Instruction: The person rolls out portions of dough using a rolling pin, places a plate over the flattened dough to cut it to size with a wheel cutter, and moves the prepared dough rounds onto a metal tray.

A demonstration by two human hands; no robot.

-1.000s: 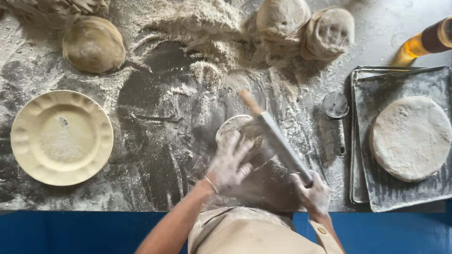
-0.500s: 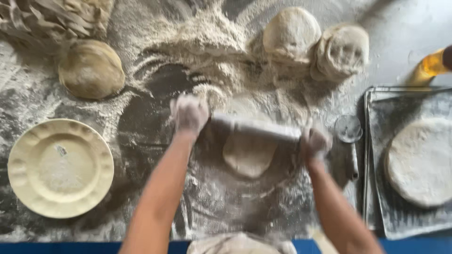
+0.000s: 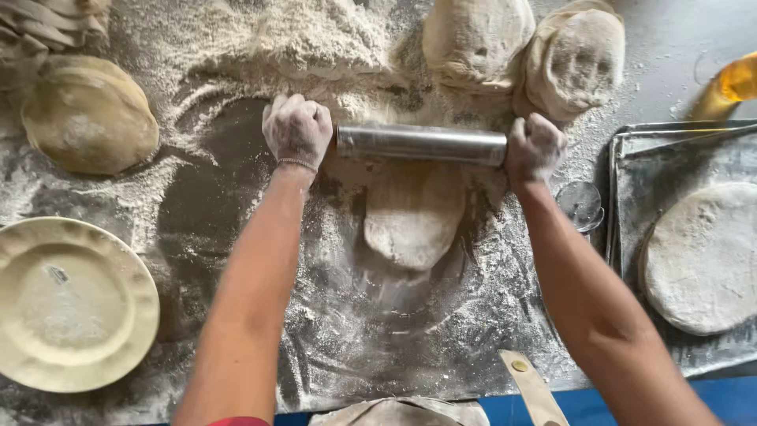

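Gripping each end of a metal rolling pin (image 3: 420,144), the left hand (image 3: 297,130) and the right hand (image 3: 535,147) sit at matching reach, fingers (image 3: 293,110) curled down and closed over the handles, knuckles dusted white. The pin's long axis runs left to right across the floured worktop (image 3: 378,331), nearly level, with the right end a touch nearer the body. An oval of flattened dough (image 3: 413,217) lies directly under and toward the person from the pin, its long axis running front to back, square to the pin; the pin rests over the dough's far edge, so nearly all the dough sits on the near side of both hands. Neither hand is closer to the dough than the other, as it lies centred between the forearms. Beyond the pin, a heap of loose flour (image 3: 315,39) and two dough balls (image 3: 477,35) stand near. A cream plate (image 3: 71,304) lies well apart to the left, and a metal tray (image 3: 631,166) bearing a flat round of dough (image 3: 702,256) lies to the right.
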